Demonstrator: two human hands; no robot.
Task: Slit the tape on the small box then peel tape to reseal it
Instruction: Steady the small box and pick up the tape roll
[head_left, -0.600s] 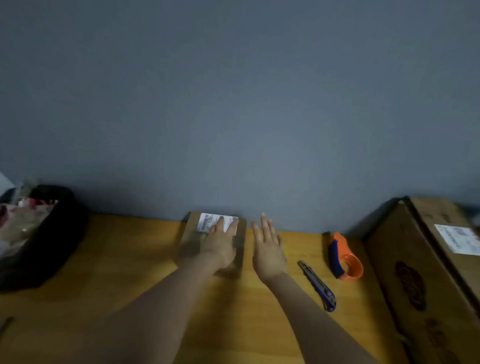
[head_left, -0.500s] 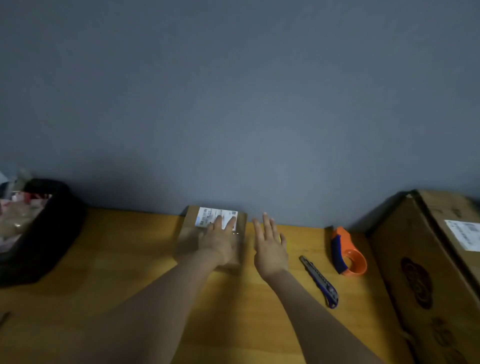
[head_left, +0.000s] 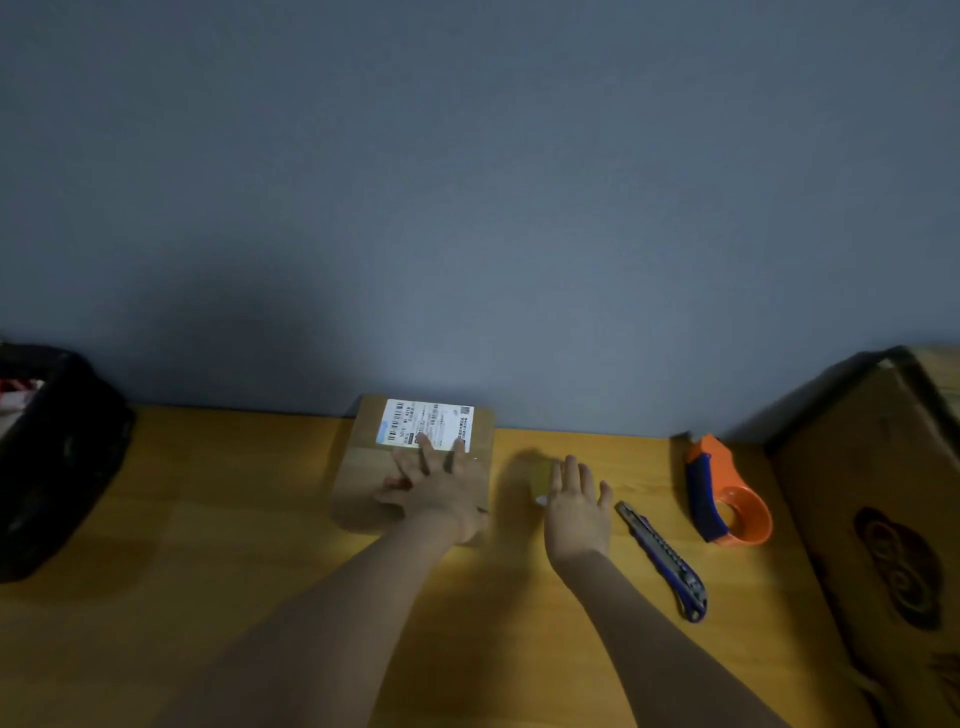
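1. The small box (head_left: 415, 467) lies flat on the wooden desk (head_left: 208, 519), against the grey wall, with a white label (head_left: 426, 422) on its far half.
2. The left hand (head_left: 436, 488) rests palm down on top of the box, fingers spread, gripping nothing; two fingertips touch the label's near edge.
3. The right hand (head_left: 574, 506) is flat and open over the desk just right of the box, holding nothing.
4. A blue knife (head_left: 662, 558) lies just right of that hand.
5. An orange tape dispenser (head_left: 724, 493) sits further right, near a large cardboard box (head_left: 872, 519).
6. A black bag (head_left: 57, 457) sits at the desk's left edge.
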